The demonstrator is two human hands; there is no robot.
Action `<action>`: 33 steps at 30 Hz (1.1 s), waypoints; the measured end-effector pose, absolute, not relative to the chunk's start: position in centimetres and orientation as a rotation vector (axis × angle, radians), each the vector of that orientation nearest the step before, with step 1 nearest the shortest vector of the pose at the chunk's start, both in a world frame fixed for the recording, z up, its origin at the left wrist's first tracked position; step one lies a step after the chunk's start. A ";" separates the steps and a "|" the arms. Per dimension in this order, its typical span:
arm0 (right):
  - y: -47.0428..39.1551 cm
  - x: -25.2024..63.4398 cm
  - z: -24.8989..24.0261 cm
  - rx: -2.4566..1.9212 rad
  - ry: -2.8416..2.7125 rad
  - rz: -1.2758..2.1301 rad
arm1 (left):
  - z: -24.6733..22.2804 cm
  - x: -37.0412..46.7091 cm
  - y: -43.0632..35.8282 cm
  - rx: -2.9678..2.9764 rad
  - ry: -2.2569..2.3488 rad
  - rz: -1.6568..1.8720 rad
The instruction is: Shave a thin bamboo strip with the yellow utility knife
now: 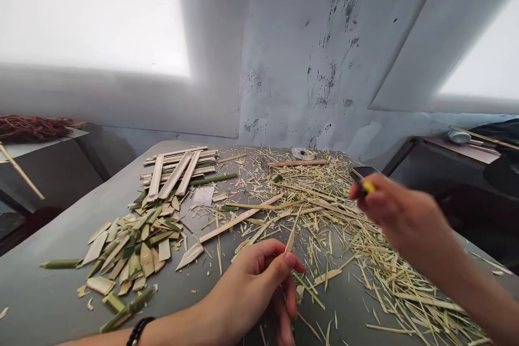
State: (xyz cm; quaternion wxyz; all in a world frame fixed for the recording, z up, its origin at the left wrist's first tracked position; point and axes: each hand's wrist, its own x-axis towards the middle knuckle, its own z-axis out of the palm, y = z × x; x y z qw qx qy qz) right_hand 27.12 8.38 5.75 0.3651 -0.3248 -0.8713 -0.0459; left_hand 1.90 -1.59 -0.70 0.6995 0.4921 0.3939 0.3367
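Note:
My left hand [263,275], low in the middle, pinches a thin pointed bamboo sliver [292,235] between thumb and fingers, its tip slanting up and away. Further right, my right hand [395,211] is raised above the table and blurred by motion. Its fingers are closed around a small black-and-yellow knife [368,187], whose blade is hard to make out. The two hands are well apart. Beneath and between them lie loose bamboo shavings [320,243] and a longer flat bamboo strip [241,221].
On the grey table [60,292], bamboo offcuts [133,251] are heaped at left, below stacked split bamboo pieces [174,173]. A hammer [298,163] lies at the back near a clear roll [303,153]. A dark flat object [367,171] sits behind my right hand. Reddish cords [34,128] rest far left.

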 end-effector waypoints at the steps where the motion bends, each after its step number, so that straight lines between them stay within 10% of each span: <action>1: 7.8 26.4 4.7 -0.791 -2.286 -0.138 | -0.5 1.9 -1.7 1.129 0.939 0.752; 9: 6.0 23.6 -0.3 -0.694 -2.456 -0.334 | 2.2 0.2 -0.9 1.707 1.439 0.784; 17: 12.8 30.1 5.0 -1.844 -2.032 -0.528 | 2.8 -0.2 -1.6 1.926 1.335 0.674; 33: 7.1 25.5 1.0 -0.626 -2.484 -0.219 | 1.4 0.8 -1.6 1.211 1.057 0.761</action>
